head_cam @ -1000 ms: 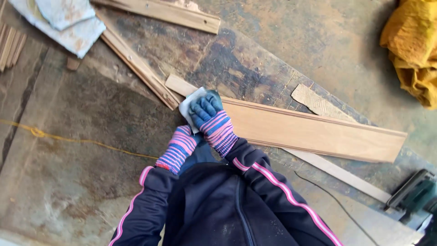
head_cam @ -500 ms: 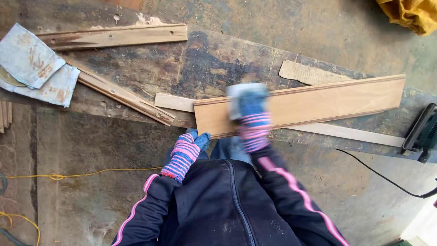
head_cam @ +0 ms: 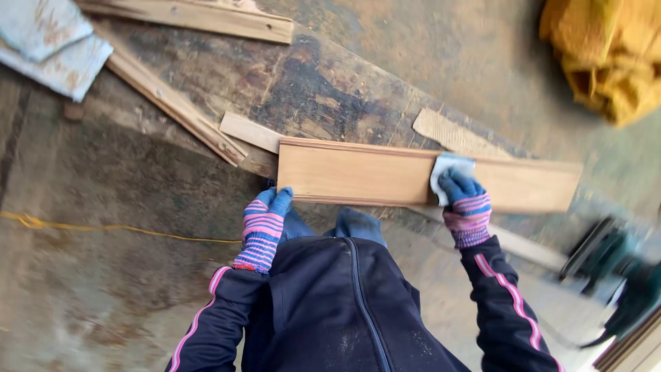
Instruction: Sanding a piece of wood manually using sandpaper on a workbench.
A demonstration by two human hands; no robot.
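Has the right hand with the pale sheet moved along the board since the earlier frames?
Yes. The right hand, pressing the pale sheet, has travelled along the wooden board from the end near the left hand toward the far end.

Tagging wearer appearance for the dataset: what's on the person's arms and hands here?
Both the left hand and the right hand wear knit gloves: blue fingers, pink, purple and blue striped backs and cuffs. The sleeves are dark navy, each with a pink stripe edged in white running along it. The jacket has a front zip and is dusty.
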